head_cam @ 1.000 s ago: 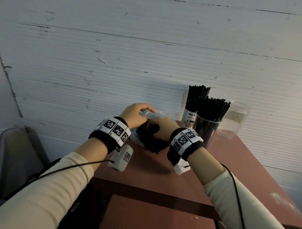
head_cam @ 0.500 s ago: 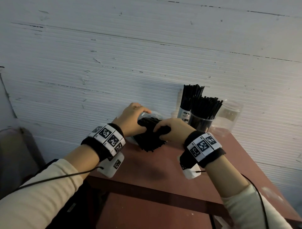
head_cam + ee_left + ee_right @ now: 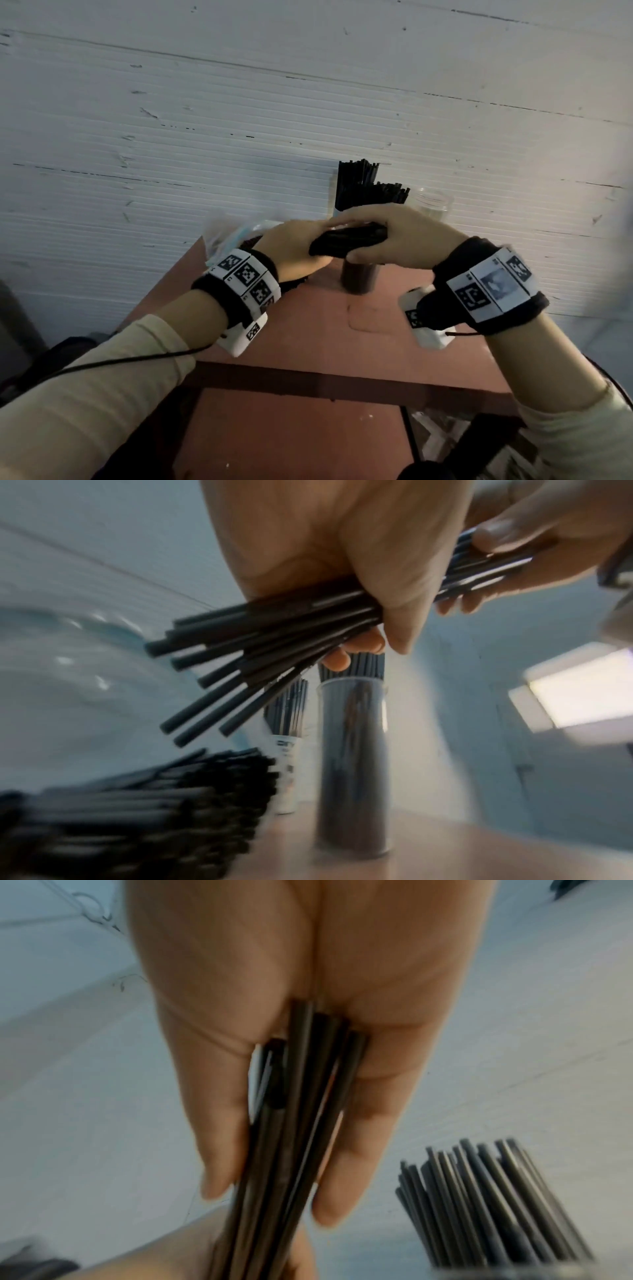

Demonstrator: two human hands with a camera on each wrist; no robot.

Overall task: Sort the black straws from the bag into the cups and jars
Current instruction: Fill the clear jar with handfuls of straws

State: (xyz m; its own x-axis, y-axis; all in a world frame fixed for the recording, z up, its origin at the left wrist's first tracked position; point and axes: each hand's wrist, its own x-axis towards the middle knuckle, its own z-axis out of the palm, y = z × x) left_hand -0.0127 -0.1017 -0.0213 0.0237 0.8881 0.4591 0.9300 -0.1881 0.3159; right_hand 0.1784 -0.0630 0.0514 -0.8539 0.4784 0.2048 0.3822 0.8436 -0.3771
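Observation:
Both hands hold one bundle of black straws (image 3: 346,240) level above the table, in front of the cups. My left hand (image 3: 298,246) grips its left part, and my right hand (image 3: 394,236) grips its right end. In the left wrist view the bundle of black straws (image 3: 274,631) fans out below my curled left fingers (image 3: 394,607). In the right wrist view the straws (image 3: 298,1110) run between thumb and fingers (image 3: 346,1164). The clear bag (image 3: 233,236) with more straws (image 3: 137,813) lies at the table's back left. A clear cup (image 3: 359,277) full of straws stands behind the hands.
A white labelled cup (image 3: 286,772) of straws stands against the wall beside the full clear cup (image 3: 352,777). A clear jar (image 3: 433,205) stands to their right. The reddish table (image 3: 342,325) meets a white ribbed wall (image 3: 239,137); its front edge is close to me.
Both hands have lifted a bundle of straws out of the bag and carried it up and to the right, in front of the cups. The head view has shifted left.

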